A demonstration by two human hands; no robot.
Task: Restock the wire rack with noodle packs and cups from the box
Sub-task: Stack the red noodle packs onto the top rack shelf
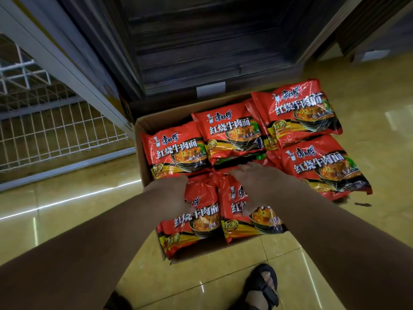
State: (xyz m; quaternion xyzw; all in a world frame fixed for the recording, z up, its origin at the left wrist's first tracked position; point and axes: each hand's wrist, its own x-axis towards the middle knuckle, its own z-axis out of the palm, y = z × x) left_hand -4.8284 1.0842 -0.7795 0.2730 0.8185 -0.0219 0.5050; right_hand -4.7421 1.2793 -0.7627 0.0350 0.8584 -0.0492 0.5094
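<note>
To the left of the cardboard box (143, 128), the wire rack (44, 126) stands with its white mesh bare in the part you can see; no pack or cup sits on it, so by my judgement the restocking has hardly begun, if at all. Nearly everything is left to do.

Your left hand (176, 193) is down at the near-left of the box, fingers curled onto the top edge of the near-left noodle pack (196, 222). It looks closed on that pack's top edge, though the fingertips are hidden against the wrapper, so I cannot tell how firm the hold is.

Just right of it, your right hand (257, 186) lies over the top of the near-middle noodle pack (250, 220), fingers spread and partly bent, thumb down the pack's face. It is pressing or gathering rather than clearly clamped; I cannot tell whether it has hold.

The box sits on the tiled floor (67, 209), filled to the brim and spilling over its right side. The far-right pack (297, 113) and the right-hand pack (321, 168) overhang that wall. All visible packs are alike: glossy red film wrappers, pillow-shaped, slippery-looking, with a noodle bowl printed on them. No cups show.

Near the box's front edge, your sandalled foot (261, 285) stands on the tiles.
</note>
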